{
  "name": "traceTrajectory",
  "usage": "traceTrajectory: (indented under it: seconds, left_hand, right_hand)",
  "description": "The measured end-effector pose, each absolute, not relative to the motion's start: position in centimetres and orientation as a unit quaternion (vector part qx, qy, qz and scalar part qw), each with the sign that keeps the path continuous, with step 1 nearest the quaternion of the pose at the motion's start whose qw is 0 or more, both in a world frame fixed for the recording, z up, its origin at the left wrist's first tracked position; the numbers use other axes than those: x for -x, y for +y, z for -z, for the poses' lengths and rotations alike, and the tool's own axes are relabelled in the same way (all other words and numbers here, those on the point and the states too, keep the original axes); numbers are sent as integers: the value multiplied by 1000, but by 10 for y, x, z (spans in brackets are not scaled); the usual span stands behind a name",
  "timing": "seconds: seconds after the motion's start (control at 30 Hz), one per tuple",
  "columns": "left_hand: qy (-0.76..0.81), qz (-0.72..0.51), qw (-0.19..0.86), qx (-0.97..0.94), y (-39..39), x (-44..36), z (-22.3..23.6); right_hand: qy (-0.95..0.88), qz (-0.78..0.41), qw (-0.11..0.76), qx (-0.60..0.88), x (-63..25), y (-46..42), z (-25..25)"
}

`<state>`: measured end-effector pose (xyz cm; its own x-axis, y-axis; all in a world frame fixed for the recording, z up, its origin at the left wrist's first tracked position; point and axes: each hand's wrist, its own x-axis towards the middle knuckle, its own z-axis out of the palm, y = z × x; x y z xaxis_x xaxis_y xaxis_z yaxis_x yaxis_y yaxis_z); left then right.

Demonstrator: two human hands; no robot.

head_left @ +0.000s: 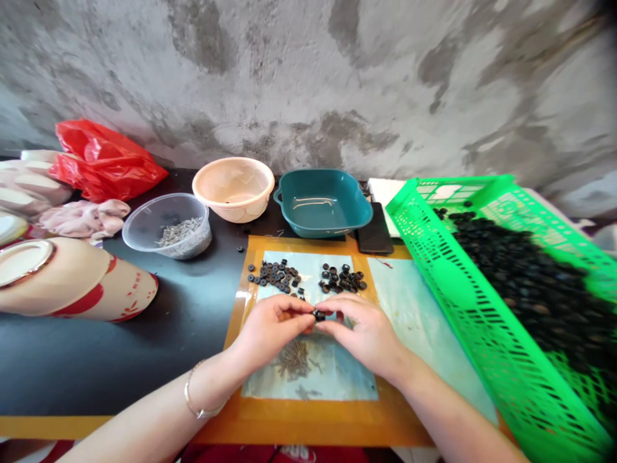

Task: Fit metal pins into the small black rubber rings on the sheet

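Note:
Between the fingertips of both hands is a small round black part (319,315). My left hand (277,325) pinches it from the left, and my right hand (359,328) from the right. Beyond my left hand lies a pile of black ring-like pieces with holes (277,274). Past my right hand sits a cluster of black cup-shaped pieces (341,278). Below the hands, thin metal pins (295,359) are heaped on a pale blue sheet (337,384). The fingers hide part of what is held.
A green basket (448,289) of black pieces (535,276) stands at right. Behind are a teal basin (322,225), a peach bowl (234,209), a clear bowl (144,241) of metal pins and a dark phone-like slab (375,235). At left are a cream-and-red container (91,283) and a red bag (103,161).

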<state>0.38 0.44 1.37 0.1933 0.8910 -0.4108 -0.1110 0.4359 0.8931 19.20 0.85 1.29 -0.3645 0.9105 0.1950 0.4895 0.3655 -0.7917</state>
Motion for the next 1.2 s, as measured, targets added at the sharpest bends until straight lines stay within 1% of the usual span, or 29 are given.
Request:
traceTrajectory:
  seconds: [0.3,0.53,0.77,0.93,1.0,1.2]
  left_hand:
    - [512,-371,678,-374,5,-3,-13]
    - [494,-351,701,-375,5,-1,-6]
    - [475,-339,731,-353,5,0,-4]
    - [460,-350,750,-321,7,2,-5]
    - [452,-351,759,-309,7,3,-6]
    - [424,-352,787,-277,5,3,-8]
  right_hand:
    - [-755,-334,311,471,-192,8,-11]
    - [-728,-370,295,496,-189,7,-10]
    - [-678,-446,316,491,-183,3,-7]
    - [-601,-555,327,473,-184,2,-5]
    - [-586,-576,325,469,-185,3,-4]
    - [-599,-555,332,472,-185,2,-4]
